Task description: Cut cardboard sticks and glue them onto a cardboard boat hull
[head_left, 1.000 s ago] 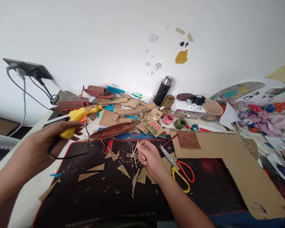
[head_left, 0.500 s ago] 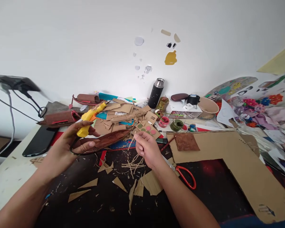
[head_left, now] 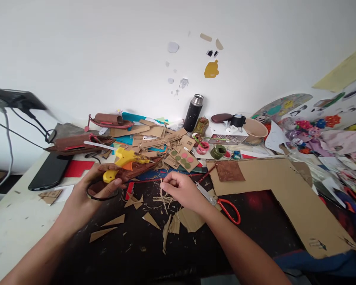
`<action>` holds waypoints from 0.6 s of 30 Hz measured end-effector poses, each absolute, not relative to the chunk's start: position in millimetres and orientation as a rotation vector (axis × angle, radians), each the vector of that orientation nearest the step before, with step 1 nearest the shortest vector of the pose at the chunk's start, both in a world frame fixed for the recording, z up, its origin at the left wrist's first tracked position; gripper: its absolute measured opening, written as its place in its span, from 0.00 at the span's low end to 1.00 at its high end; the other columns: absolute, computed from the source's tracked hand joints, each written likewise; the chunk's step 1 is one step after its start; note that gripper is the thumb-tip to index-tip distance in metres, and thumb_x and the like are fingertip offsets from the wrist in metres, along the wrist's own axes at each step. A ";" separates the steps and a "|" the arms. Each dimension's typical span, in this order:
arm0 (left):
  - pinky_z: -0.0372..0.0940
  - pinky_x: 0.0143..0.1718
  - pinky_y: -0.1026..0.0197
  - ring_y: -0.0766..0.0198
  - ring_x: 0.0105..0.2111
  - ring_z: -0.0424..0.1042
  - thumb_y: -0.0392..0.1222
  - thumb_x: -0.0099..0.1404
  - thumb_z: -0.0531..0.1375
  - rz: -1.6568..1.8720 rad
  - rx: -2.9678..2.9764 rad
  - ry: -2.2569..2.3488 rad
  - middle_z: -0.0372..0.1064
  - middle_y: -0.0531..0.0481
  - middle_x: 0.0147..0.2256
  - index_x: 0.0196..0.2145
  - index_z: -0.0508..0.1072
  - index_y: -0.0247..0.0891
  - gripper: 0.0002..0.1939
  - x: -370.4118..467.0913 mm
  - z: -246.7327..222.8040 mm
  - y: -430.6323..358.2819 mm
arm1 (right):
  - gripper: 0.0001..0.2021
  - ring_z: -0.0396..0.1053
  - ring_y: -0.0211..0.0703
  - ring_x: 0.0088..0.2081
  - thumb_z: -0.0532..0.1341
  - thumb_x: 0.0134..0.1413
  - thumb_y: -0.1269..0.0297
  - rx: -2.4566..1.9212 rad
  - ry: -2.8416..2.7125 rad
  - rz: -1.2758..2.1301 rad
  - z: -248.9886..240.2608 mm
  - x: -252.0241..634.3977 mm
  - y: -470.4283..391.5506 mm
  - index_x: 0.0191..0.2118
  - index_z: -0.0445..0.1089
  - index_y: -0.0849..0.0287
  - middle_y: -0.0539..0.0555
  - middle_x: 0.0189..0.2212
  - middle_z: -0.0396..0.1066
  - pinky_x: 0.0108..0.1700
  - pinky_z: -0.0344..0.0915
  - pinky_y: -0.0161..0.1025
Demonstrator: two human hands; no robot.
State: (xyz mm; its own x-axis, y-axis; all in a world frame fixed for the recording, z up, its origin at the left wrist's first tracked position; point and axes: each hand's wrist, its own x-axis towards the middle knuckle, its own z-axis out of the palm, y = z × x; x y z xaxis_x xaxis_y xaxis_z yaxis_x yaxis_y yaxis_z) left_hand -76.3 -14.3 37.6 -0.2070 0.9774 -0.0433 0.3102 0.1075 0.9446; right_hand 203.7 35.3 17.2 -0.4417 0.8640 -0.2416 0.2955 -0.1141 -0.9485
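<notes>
My left hand (head_left: 99,184) is closed around the handle of a yellow glue gun (head_left: 126,158); its nozzle points right and a white glue stick juts from its back. Its black cord loops by my fingers. My right hand (head_left: 180,190) pinches a thin cardboard strip (head_left: 161,185) between thumb and forefinger, above a small pile of similar strips (head_left: 165,200). Behind the glue gun lies a brown boat-shaped hull (head_left: 141,168), partly hidden by it. Red-handled scissors (head_left: 230,209) rest on the dark mat, just right of my right wrist.
Cardboard scraps (head_left: 148,138) are heaped at the back. Two brown model boats (head_left: 74,143) stand at left near a black phone (head_left: 50,172). Open paint jars (head_left: 218,151), a black thermos (head_left: 194,114) and a large cut cardboard sheet (head_left: 287,198) lie to the right.
The glue gun has tipped from pointing up-right to nearly level, its nozzle now nearer my right hand. My right hand has moved slightly down and left with the strip.
</notes>
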 end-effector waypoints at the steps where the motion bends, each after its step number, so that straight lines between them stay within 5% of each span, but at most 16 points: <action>1: 0.81 0.45 0.51 0.50 0.40 0.85 0.67 0.59 0.72 1.141 1.285 1.624 0.81 0.46 0.43 0.49 0.74 0.45 0.30 -75.9 36.1 -15.8 | 0.11 0.59 0.35 0.24 0.66 0.66 0.58 -1.323 -1.744 1.521 19.1 205.0 36.4 0.34 0.69 0.56 0.43 0.22 0.63 0.30 0.54 0.35; 10: 0.80 0.47 0.51 0.49 0.43 0.84 0.64 0.60 0.72 1.239 1.214 1.573 0.83 0.43 0.47 0.50 0.75 0.45 0.28 -69.4 31.7 -28.3 | 0.04 0.67 0.41 0.30 0.66 0.69 0.64 -1.517 -2.404 0.920 33.2 188.8 45.9 0.40 0.75 0.57 0.49 0.28 0.75 0.34 0.51 0.38; 18: 0.79 0.49 0.53 0.48 0.50 0.83 0.61 0.66 0.69 1.218 1.304 1.527 0.82 0.44 0.51 0.52 0.75 0.47 0.23 -73.8 9.0 -35.8 | 0.10 0.75 0.47 0.35 0.65 0.72 0.57 -1.532 -2.513 0.780 30.1 177.1 43.9 0.41 0.80 0.56 0.54 0.31 0.80 0.35 0.51 0.40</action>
State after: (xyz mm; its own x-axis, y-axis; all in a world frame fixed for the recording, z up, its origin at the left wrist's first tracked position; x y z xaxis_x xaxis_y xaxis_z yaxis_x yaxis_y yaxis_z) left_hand -73.8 -35.8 9.0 -0.1771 0.9838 0.0268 0.2448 0.0176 0.9694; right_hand 177.1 43.9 30.1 -0.4901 0.8533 -0.1778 0.8039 0.3637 -0.4706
